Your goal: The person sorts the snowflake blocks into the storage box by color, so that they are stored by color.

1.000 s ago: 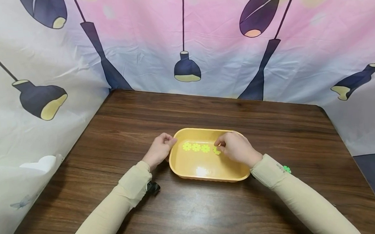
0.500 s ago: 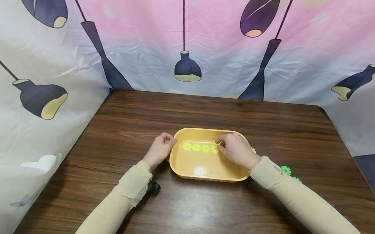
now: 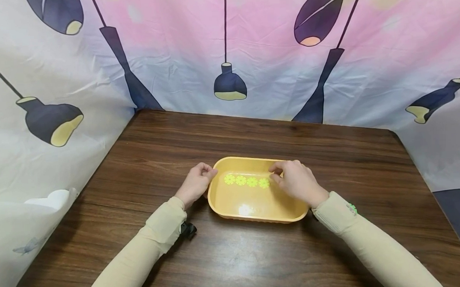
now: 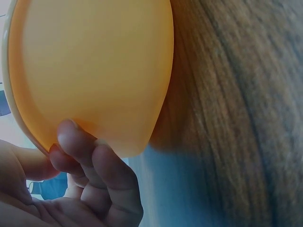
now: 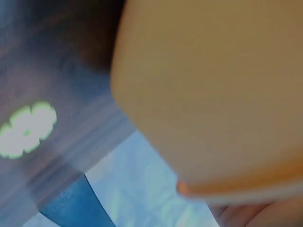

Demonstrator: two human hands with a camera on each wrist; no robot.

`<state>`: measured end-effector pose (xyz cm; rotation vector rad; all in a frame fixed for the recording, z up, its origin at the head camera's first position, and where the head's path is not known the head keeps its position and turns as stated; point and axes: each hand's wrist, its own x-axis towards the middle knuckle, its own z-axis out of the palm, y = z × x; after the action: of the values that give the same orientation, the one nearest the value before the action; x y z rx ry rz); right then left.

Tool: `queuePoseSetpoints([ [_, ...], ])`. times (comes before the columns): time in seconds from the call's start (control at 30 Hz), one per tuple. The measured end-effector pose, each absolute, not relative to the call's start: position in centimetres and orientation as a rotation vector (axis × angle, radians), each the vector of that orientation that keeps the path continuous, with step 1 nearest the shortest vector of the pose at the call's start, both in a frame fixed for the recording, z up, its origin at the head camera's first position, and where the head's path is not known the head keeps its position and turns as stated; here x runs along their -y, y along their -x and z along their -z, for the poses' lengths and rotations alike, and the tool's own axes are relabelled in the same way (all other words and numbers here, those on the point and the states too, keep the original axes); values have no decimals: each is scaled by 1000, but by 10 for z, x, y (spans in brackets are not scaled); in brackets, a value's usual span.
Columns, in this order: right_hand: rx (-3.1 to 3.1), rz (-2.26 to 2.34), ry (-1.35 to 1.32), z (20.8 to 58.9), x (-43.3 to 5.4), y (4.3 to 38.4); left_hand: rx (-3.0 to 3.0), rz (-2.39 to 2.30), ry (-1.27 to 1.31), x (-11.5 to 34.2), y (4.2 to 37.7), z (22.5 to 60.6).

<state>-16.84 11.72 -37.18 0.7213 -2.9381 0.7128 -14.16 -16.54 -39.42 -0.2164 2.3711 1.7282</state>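
A yellow plastic basin (image 3: 232, 204) stands on the wooden table. My left hand (image 3: 195, 182) pinches its left rim between thumb and fingers; in the left wrist view the fingertips (image 4: 71, 135) lie against the basin's outer wall. Several yellow-green flower-shaped plastic discs (image 3: 252, 182) lie in a row on the basin floor, along its far side. Over the right part of the basin is my right hand (image 3: 298, 181), thumb and forefinger apart beside the rightmost disc, with nothing seen between them. In the right wrist view the basin wall hides most of that hand.
A green flower-shaped disc (image 3: 352, 207) lies on the table, partly hidden by my right sleeve. The right wrist view shows a bright flower-shaped disc (image 5: 40, 118) beside the basin. A curtain with printed lamps (image 3: 229, 81) hangs behind the table.
My right hand slid the rightmost disc left toward the row, then let go and drew back to the right. The left hand stays on the rim.
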Motion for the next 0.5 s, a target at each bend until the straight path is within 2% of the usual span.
queuePoseSetpoints([
  [0.2,2873,-825,-673,356,-140,166,-2378,-1720,221,165,142,395],
  [0.5,2949,-811,-457,347,-191,173,-2383,-1715,228,165,142,396],
])
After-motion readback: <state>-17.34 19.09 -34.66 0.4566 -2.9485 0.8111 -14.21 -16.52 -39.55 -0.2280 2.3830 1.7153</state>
